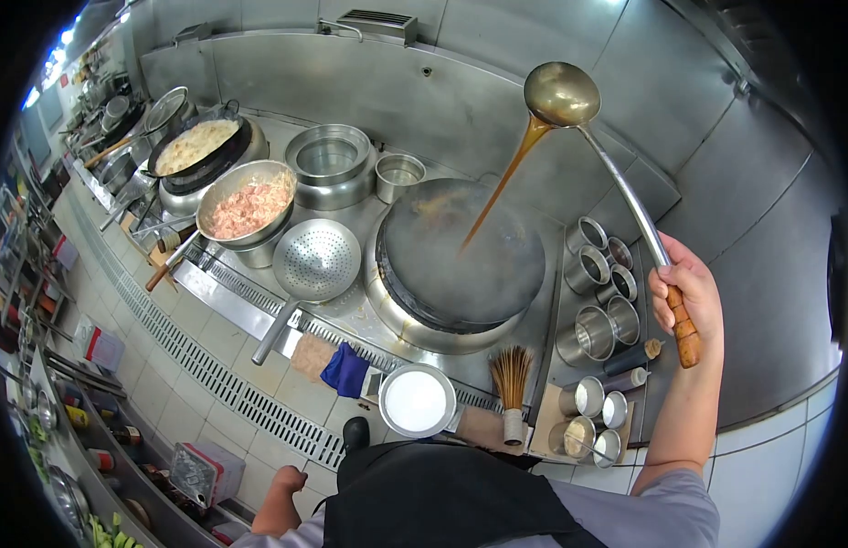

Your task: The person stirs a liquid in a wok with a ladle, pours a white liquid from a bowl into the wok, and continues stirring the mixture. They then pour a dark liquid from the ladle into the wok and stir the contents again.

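Note:
High at the right, my right hand (pixel 687 288) is closed round the wooden handle of a metal ladle (pixel 563 93). Brown liquid (pixel 511 173) streams from the tilted ladle bowl into a large dark wok (pixel 461 256), where steam blurs the contents. My left hand (pixel 290 478) hangs low beside my body at the bottom, away from the stove; its fingers look curled, but too little shows to tell what they do. Nearest to it on the stove side are a blue cloth (pixel 344 370) and a bowl of white contents (pixel 417 400).
Left of the wok are a perforated strainer (pixel 316 260), a bowl of pinkish meat (pixel 250 205) and another wok with pale food (pixel 198 146). Metal seasoning cups (pixel 593 333) and a bamboo brush (pixel 511 379) stand at the right.

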### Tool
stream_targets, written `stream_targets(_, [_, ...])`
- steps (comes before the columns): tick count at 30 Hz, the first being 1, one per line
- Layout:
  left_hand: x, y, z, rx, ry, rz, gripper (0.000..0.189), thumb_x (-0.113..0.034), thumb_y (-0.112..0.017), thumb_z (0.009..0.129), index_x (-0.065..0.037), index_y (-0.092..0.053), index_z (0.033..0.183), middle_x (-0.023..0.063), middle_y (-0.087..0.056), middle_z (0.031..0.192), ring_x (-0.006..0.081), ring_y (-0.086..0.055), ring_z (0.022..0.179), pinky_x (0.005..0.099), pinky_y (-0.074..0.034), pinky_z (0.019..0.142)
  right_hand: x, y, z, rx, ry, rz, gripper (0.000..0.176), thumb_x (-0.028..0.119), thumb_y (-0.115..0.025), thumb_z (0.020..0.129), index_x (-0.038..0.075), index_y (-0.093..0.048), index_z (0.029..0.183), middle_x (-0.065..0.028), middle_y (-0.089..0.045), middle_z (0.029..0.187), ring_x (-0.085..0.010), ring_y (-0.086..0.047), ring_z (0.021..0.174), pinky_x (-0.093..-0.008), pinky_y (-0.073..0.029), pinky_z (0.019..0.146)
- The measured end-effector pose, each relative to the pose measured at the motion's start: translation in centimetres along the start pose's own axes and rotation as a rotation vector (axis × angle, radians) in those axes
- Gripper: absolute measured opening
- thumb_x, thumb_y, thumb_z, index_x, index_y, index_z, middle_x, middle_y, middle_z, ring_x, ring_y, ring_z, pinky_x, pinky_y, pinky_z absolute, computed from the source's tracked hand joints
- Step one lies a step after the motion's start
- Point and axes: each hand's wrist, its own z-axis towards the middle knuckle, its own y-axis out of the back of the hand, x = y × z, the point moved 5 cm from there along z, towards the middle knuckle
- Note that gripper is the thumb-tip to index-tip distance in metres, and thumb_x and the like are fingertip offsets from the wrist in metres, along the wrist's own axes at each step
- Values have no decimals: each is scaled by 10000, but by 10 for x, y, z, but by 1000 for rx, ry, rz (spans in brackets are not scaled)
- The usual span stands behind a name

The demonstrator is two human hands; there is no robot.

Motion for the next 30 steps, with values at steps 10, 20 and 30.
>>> stream_targets(10, [0, -1, -4, 51, 47, -26, 359, -321, -527, 787, -9, -704, 758, 143, -696, 809, 298, -653, 870, 377, -494, 818, -10, 7, -9, -45, 71, -127, 610, 26, -516, 792, -63, -331, 1366, -59, -515, 612, -105, -450, 357, -214, -377, 342])
stream_targets(20, [15, -10, 1, -2, 14, 23, 364, -325, -531, 782, -4, -693, 728, 140, -690, 753, 305, -660, 824, 380, -502, 789, -19, 7, -21, -52, 134, -238, 633, -16, -496, 792, -52, -309, 1396, -39, -527, 627, -78, -453, 388, -199, -385, 382])
stream_targets(30, [-100, 85, -22, -211, -107, -326, 384, -350, -594, 810, 16, -671, 893, 234, -664, 888, 344, -652, 861, 418, -503, 786, -19, 4, -31, -79, 181, -316, 625, -40, -482, 798, -17, -332, 1404, -12, -508, 620, -46, -438, 396, -183, -371, 389])
